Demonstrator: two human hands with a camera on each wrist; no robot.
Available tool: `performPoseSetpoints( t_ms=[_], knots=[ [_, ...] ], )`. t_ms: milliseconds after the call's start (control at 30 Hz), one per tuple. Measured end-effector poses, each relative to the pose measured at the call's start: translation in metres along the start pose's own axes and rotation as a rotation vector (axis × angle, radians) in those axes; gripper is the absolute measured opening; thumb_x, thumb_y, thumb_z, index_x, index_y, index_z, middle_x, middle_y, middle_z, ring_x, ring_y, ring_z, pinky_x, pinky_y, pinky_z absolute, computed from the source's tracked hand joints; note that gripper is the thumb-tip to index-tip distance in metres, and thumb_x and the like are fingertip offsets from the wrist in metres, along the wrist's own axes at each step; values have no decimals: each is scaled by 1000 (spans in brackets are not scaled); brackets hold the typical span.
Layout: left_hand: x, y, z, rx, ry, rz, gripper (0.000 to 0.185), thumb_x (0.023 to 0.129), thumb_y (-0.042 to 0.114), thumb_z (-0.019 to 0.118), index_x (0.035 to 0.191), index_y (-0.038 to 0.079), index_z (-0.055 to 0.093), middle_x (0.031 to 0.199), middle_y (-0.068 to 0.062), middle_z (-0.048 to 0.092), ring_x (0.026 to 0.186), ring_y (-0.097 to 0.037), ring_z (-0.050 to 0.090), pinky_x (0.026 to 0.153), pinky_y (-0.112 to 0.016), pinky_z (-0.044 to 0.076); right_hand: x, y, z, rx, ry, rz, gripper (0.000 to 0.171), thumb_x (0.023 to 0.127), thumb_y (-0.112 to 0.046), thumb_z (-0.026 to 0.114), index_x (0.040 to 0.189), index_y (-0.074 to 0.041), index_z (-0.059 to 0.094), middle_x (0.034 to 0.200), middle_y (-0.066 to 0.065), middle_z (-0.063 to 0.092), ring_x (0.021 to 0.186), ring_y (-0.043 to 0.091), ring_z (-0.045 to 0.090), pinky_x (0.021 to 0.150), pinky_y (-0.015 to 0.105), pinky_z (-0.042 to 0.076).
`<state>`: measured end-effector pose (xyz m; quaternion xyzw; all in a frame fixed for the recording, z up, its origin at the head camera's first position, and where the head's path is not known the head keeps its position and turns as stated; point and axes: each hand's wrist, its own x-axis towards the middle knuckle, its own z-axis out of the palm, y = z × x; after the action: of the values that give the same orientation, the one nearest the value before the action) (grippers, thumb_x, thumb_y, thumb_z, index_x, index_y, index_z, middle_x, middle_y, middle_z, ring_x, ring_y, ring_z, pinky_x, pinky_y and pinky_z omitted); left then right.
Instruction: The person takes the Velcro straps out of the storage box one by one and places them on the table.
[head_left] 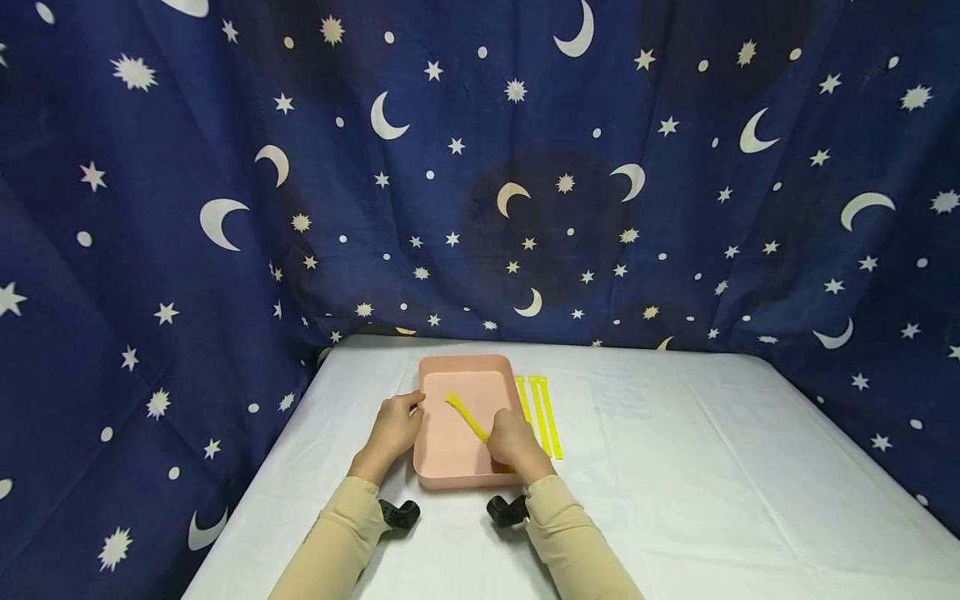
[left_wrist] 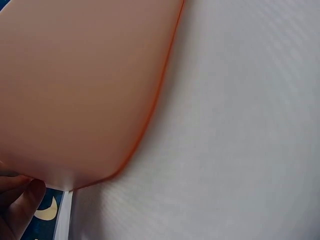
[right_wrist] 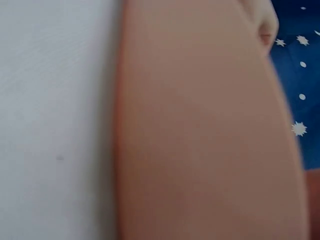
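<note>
A pink rectangular tray lies on the white table. My left hand rests against the tray's left rim, fingers touching its edge; the left wrist view shows the tray's outer wall and fingertips at the bottom left. My right hand is over the tray's right side and pinches one yellow strip, which slants up and left over the tray floor. Three more yellow strips lie side by side on the cloth just right of the tray. The right wrist view shows only the tray's wall, blurred.
A white cloth covers the table, with its bare stretch to the right and front. A dark blue curtain with moons and stars hangs behind and on both sides. Black wrist camera mounts sit under both forearms.
</note>
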<state>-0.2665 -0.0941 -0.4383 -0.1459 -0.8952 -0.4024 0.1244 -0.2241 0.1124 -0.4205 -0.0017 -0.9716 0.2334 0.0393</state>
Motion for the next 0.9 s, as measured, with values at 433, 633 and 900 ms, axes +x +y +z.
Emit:
performPoseSetpoints(
  t_ms=[433, 633, 900],
  knots=[
    [-2, 2, 0, 11, -21, -27, 32, 95, 1, 58, 126, -6, 65, 131, -24, 64, 121, -38, 64, 102, -46, 53, 1, 10, -17, 255, -51, -41, 53, 86, -7, 71, 48, -17, 37, 46, -8, 28, 44, 9, 29, 45, 20, 27],
    [-2, 4, -1, 18, -11, -16, 32, 95, 1, 58, 125, -6, 66, 130, -24, 65, 120, -38, 64, 101, -46, 54, 1, 8, -32, 323, -49, -27, 53, 87, -7, 71, 48, -16, 37, 44, -7, 33, 44, 9, 32, 45, 20, 25],
    [-1, 3, 0, 12, -10, -12, 31, 95, 0, 57, 124, -7, 66, 130, -25, 64, 120, -38, 64, 101, -47, 54, 0, 11, -45, 444, -55, 43, 45, 89, -6, 68, 53, -14, 43, 52, -1, 47, 49, 11, 44, 46, 20, 33]
  ],
)
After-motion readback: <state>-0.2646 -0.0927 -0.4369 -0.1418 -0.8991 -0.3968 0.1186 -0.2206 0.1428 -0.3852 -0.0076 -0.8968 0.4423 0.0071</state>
